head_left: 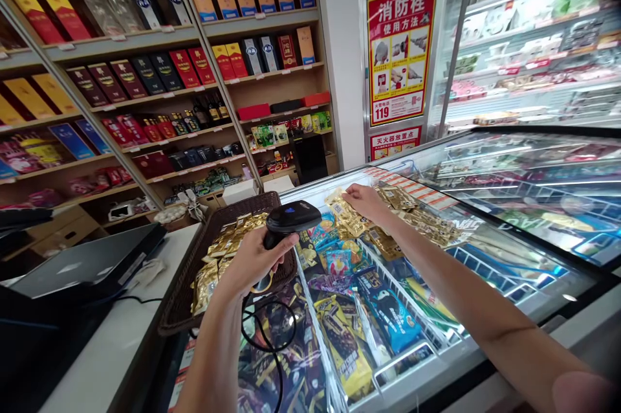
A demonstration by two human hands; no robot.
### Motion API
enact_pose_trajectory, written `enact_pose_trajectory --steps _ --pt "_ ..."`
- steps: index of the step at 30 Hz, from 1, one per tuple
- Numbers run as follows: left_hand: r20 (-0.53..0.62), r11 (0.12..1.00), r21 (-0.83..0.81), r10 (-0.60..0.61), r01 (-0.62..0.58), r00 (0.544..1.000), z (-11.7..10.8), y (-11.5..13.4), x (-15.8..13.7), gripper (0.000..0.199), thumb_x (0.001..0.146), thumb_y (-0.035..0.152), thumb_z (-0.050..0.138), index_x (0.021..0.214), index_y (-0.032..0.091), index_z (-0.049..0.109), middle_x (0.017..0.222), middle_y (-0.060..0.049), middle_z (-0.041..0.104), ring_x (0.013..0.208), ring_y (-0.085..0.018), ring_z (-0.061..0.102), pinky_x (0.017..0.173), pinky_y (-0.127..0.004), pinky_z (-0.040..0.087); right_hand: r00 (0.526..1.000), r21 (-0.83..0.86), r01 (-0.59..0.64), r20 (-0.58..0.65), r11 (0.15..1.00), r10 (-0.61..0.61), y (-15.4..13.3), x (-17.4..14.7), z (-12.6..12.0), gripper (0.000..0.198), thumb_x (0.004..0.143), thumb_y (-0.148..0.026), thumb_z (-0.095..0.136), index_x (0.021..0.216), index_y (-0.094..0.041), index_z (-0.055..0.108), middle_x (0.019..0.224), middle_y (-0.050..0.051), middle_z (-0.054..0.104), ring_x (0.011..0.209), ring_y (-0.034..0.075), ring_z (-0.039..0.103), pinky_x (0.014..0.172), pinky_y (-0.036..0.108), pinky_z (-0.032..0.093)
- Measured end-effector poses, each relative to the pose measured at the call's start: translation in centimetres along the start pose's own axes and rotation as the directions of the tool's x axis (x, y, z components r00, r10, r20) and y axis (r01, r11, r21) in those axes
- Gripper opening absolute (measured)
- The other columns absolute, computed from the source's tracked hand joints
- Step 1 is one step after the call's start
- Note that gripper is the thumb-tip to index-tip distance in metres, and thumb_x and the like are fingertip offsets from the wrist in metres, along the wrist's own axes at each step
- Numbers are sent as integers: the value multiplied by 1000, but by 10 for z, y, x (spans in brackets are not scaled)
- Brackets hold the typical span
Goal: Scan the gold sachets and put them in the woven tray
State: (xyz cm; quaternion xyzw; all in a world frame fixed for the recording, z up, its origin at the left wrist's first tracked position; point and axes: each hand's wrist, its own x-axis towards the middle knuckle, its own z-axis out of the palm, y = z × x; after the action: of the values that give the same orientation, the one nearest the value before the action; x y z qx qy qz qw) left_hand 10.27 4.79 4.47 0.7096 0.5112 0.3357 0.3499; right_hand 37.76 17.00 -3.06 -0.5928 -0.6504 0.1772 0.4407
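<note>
For a clean read, the black scanner (pixel 292 213) is best held steady, its head aimed square at the printed side of the gold packet (pixel 347 217). The foil probably throws glare, so a slight tilt of the packet, with its face pulled smooth and no fingertip over the print, should help. The looped cable (pixel 272 343) needs slack and is best kept off the brown basket (pixel 180 296) on the left, where it could snag.

The left hand (pixel 257 256) has its fingers wrapped round the scanner's handle. The right hand (pixel 366 201) is clamped on the packet, thumb and fingers pinching its far right edge, so most of it extends left and near from that grip. The packet is above the freezer (pixel 310 309), just right of the scanner's head; the gap between them is hard to judge. More gold packets (pixel 427 224) lie to the right of the grip.
</note>
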Motion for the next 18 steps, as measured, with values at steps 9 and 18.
enact_pose_trajectory --steps 9,18 --pt "-104 997 12 -78 79 992 -37 3 -22 43 73 59 70 75 18 58 53 1 55 45 -12 48 41 -20 34 997 133 -37 76 990 27 -6 -10 18 21 85 -41 54 78 -22 56 55 -3 54 47 13 47 48 23 30" --pt "-411 980 -17 -189 199 892 -100 -17 -57 52 67 64 72 88 17 66 60 -1 60 52 -16 56 46 -23 38 942 -25 72 330 997 -60 -82 8 141 17 90 -23 53 102 -18 64 90 9 71 73 18 64 59 25 43"
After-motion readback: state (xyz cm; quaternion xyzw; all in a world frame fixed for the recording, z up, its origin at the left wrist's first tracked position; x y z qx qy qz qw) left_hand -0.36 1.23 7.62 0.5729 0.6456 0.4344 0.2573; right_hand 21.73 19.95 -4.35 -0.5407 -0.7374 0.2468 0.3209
